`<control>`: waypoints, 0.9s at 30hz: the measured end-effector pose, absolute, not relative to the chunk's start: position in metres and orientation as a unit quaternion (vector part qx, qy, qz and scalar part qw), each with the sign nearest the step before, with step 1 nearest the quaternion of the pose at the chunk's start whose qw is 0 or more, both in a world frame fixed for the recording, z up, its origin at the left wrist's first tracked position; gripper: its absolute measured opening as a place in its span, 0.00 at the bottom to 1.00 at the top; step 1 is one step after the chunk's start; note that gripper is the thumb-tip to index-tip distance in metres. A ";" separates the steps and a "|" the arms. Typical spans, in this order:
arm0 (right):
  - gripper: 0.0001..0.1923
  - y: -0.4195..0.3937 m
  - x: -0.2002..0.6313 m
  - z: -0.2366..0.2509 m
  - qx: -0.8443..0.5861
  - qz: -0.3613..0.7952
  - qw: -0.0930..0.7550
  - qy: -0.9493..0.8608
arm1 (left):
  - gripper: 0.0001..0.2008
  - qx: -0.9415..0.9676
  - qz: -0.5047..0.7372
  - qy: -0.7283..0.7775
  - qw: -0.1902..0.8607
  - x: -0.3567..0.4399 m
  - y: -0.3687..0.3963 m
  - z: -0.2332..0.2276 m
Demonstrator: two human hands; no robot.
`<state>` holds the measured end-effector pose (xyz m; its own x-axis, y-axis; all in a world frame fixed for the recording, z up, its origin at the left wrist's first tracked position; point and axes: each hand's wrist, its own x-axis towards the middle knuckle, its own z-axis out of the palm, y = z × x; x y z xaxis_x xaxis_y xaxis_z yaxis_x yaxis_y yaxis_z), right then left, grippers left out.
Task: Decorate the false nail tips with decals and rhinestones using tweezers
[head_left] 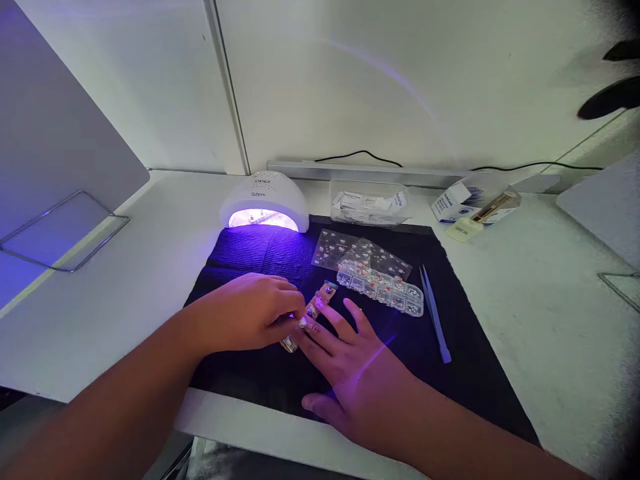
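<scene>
My left hand (255, 312) is closed in a pinch at the index fingertip of my right hand. What lies between its fingers, if anything, is hidden. My right hand (363, 370) is spread palm down over the black mat (240, 373), its fingers stretched out and its nails decorated. Beneath the fingertips lies a strip of decorated false nails (327, 291), partly covered by both hands. Just beyond are a clear compartment box (383, 293) of small nail gems and two clear sticker sheets (337, 248). Blue tweezers (437, 320) rest to the right.
A white nail lamp (265, 197) glows purple at the back of the mat. Behind the sheets stands a clear plastic tray (370, 212) with paper packets. At back right are a small box (450, 201), a pale bottle (465, 229) and a clear holder. Metal wire stands (75, 267) flank the table.
</scene>
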<state>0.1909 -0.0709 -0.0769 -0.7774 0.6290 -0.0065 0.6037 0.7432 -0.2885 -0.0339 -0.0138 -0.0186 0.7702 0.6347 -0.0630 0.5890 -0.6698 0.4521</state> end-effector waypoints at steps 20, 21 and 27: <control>0.36 -0.078 0.185 -0.072 -0.351 0.114 0.064 -0.927 | 0.10 0.928 0.036 0.334 0.163 -0.026 -0.022 -0.018; 0.36 -0.078 0.186 -0.072 -0.351 0.112 0.065 -0.928 | 0.10 0.925 0.033 0.339 0.168 -0.027 -0.021 -0.017; 0.36 -0.077 0.186 -0.072 -0.350 0.117 0.061 -0.928 | 0.10 0.919 0.021 0.353 0.173 -0.029 -0.020 -0.014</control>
